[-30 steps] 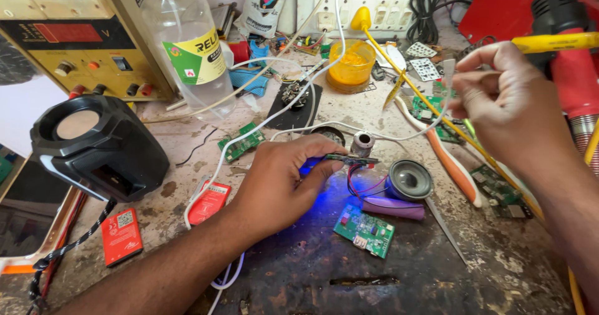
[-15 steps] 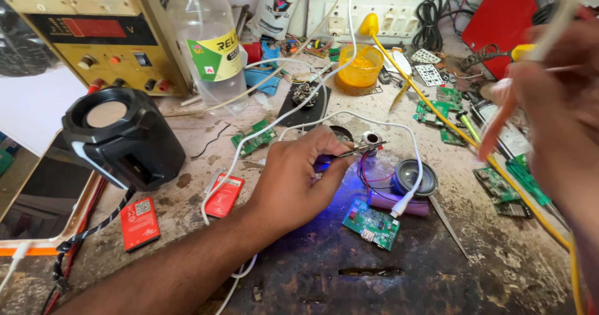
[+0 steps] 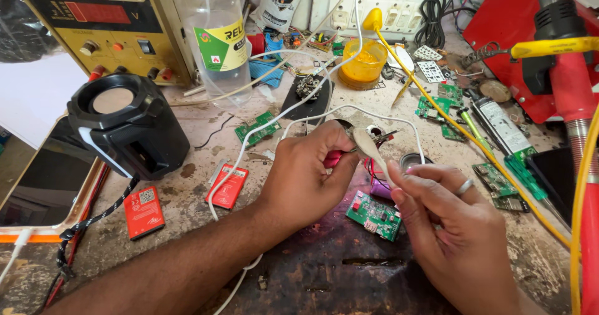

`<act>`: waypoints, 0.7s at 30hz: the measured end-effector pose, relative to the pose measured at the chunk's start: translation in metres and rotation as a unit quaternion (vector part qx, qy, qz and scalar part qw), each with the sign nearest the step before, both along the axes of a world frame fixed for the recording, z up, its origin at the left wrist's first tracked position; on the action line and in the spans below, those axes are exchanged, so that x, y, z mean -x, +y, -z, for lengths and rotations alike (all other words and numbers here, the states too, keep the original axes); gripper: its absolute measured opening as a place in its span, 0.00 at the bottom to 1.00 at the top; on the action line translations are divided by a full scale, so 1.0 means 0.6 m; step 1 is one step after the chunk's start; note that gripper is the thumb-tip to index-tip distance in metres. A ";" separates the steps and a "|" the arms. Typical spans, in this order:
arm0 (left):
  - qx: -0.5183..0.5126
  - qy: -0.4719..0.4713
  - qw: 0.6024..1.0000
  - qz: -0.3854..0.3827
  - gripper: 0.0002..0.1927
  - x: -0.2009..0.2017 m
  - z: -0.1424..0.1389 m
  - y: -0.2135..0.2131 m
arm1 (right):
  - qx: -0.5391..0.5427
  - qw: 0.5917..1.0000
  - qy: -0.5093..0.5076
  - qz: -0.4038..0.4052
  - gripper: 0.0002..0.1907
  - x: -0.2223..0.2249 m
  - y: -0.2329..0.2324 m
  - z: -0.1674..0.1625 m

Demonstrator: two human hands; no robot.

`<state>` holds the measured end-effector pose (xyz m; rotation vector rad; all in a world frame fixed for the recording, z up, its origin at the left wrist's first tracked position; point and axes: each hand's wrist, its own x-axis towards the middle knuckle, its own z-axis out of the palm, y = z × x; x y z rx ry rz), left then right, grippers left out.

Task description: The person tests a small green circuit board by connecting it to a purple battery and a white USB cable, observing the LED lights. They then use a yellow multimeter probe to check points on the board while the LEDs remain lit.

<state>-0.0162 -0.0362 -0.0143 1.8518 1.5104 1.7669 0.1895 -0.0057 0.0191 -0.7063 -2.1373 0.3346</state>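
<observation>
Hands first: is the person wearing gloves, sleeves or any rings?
No gloves and no sleeves show: both forearms are bare as far as the picture reaches. The right hand wears one plain silver-coloured ring on a finger. The left hand has no ring, watch or band that can be seen. Fingernails are short and unpainted.

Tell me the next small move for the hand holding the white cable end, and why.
Probably ease the right hand a little forward, bringing the white cable end to the tool tip held in the left hand. The cable end hangs just short of that tip, above the green circuit board, and the left hand looks braced on the bench.
</observation>
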 end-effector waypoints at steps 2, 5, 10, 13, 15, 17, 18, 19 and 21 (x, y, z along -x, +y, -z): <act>-0.018 -0.009 1.000 -0.013 0.05 0.001 0.001 0.000 | 0.013 1.000 -0.010 0.019 0.15 0.010 0.002 0.005; -0.052 -0.028 0.998 -0.020 0.05 0.000 0.004 0.000 | 0.048 0.999 0.009 -0.011 0.13 0.019 -0.002 0.018; -0.040 -0.054 0.998 -0.017 0.05 -0.008 0.006 0.008 | 0.007 1.000 -0.001 -0.007 0.17 0.012 0.014 0.017; -0.032 -0.025 0.999 -0.027 0.06 -0.006 0.007 0.009 | 0.023 1.000 0.002 0.018 0.17 0.009 0.016 0.021; -0.055 -0.016 0.998 -0.023 0.05 -0.007 0.006 0.012 | 0.038 0.999 0.010 0.001 0.17 0.009 0.016 0.026; -0.052 -0.021 0.998 -0.027 0.05 -0.010 0.006 0.011 | 0.054 0.997 0.027 -0.044 0.18 0.007 0.013 0.030; -0.043 -0.030 0.998 -0.033 0.05 -0.013 0.005 0.012 | 0.096 0.994 0.025 -0.051 0.18 0.004 0.016 0.028; -0.034 -0.038 0.998 -0.039 0.06 -0.014 0.004 0.014 | 0.136 0.989 0.024 -0.058 0.18 0.002 0.021 0.026; -0.012 -0.042 0.998 -0.035 0.05 -0.014 0.002 0.015 | 0.196 0.978 0.028 -0.067 0.18 -0.004 0.029 0.019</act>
